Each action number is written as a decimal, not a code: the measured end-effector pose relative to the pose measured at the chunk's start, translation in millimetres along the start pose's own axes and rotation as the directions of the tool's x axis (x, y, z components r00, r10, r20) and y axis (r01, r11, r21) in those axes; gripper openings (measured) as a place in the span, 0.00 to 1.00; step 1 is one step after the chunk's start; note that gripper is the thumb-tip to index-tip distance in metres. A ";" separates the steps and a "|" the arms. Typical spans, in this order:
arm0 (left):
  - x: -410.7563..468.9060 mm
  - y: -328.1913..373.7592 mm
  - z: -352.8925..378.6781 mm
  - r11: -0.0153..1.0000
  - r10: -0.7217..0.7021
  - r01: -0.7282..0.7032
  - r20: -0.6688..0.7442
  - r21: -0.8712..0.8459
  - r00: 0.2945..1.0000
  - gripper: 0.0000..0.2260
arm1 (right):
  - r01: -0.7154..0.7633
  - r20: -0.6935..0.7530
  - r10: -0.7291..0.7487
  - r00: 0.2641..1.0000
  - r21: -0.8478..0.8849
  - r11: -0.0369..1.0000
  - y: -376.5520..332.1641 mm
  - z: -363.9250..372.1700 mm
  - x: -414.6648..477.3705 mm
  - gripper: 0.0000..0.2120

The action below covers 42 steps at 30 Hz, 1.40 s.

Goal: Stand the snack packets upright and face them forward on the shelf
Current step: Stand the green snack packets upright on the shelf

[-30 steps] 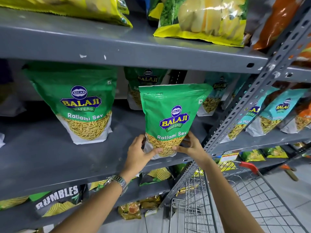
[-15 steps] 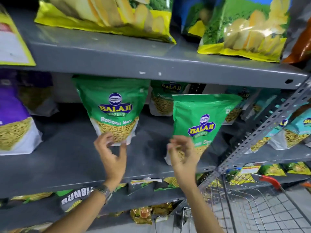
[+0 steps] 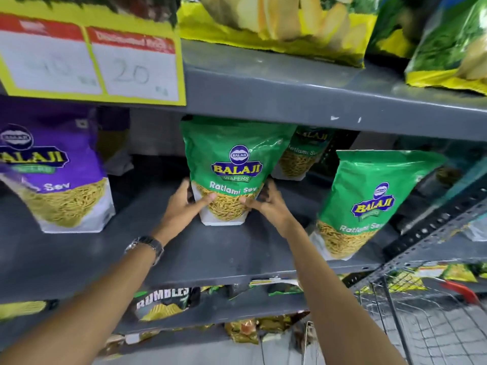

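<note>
A green Balaji Ratlami Sev packet (image 3: 233, 164) stands upright in the middle of the grey shelf (image 3: 210, 248), label facing me. My left hand (image 3: 184, 204) grips its lower left side and my right hand (image 3: 268, 204) grips its lower right side, thumbs on the front. A second green Ratlami Sev packet (image 3: 369, 201) stands upright near the shelf's front edge to the right, free of both hands. A third green packet (image 3: 303, 154) stands behind, partly hidden. A purple Balaji Sev packet (image 3: 52, 175) stands at the left.
The upper shelf (image 3: 290, 93) hangs close above with yellow-green chip bags (image 3: 276, 27) and a yellow price card (image 3: 92, 61). A slotted steel upright (image 3: 434, 227) runs diagonally at the right. A wire trolley (image 3: 421, 325) stands at the lower right. Lower shelves hold a Rumbles packet (image 3: 163, 301).
Both hands have left the right-hand green packet, which now stands near the front edge, and moved left to take hold of the middle green packet. My view has shifted left.
</note>
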<state>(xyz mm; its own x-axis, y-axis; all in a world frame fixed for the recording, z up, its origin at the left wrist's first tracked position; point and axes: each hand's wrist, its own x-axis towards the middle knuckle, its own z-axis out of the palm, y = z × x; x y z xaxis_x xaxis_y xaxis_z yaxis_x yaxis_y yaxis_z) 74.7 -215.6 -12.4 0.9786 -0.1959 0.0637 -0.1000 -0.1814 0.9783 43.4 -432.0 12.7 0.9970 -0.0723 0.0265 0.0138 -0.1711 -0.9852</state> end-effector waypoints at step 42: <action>-92.0 0.5 18.8 0.993 0.053 -0.052 0.006 -0.107 0.999 0.24 | -0.040 -0.021 0.038 0.999 -0.104 0.994 7.4 -15.4 -101.9 0.33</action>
<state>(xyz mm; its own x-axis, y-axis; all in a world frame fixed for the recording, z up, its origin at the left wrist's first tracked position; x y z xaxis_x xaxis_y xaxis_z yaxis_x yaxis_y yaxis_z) -18.8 -215.8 -21.5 0.9708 -0.2111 0.1142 -0.1308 -0.0666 0.9892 -59.3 -441.1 5.3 0.9950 -0.0993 -0.0071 -0.0338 -0.2698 -0.9623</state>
